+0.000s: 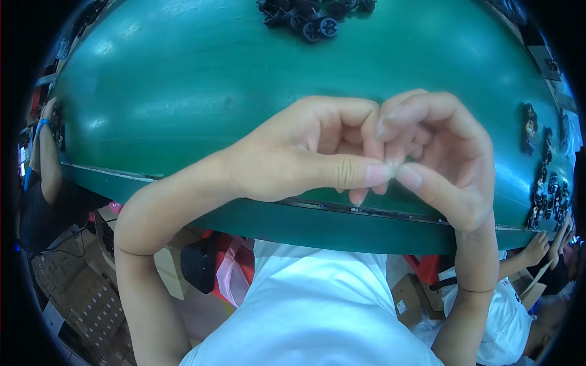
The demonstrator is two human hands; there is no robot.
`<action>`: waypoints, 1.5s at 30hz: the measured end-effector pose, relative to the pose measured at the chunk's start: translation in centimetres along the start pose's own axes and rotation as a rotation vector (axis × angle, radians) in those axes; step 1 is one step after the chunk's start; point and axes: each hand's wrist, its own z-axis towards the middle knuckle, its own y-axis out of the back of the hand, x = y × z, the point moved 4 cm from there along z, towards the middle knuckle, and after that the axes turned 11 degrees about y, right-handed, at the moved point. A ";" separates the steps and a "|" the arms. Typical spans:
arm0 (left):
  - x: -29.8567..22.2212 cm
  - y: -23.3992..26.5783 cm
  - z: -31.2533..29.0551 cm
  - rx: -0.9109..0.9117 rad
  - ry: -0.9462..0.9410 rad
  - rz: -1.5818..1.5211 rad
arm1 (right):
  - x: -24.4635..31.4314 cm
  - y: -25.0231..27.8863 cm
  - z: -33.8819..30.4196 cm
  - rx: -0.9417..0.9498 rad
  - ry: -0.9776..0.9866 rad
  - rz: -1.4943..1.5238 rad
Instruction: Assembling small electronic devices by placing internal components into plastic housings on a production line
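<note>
Our left hand (305, 152) and right hand (436, 155) meet over the green table (183, 79), fingers curled, thumbs pinching together (anything between them is too tiny to see).

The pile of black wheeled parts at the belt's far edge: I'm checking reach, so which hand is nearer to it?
Left, marginally. The left hand sits almost directly below the pile of black wheeled parts; the right hand is below and off to its right. Neither touches it.
</note>
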 end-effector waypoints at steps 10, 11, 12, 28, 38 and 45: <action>0.1 0.4 0.0 0.029 0.001 -0.034 | 0.1 -0.6 0.1 0.016 0.088 -0.095; 0.1 0.4 0.1 0.025 0.005 -0.019 | 0.1 -0.5 0.1 0.016 0.091 -0.104; 0.1 0.4 0.1 0.025 0.006 -0.020 | 0.1 -0.5 0.1 0.016 0.094 -0.113; 0.3 0.1 0.4 -0.022 0.029 -0.010 | 0.3 0.0 -0.1 0.069 0.056 -0.128; 0.3 -0.1 0.2 -0.022 0.007 0.016 | 0.3 -0.2 -0.2 0.067 0.042 -0.097; 0.7 0.0 0.4 0.000 -0.023 0.033 | 0.2 -0.4 -0.4 0.047 0.065 -0.073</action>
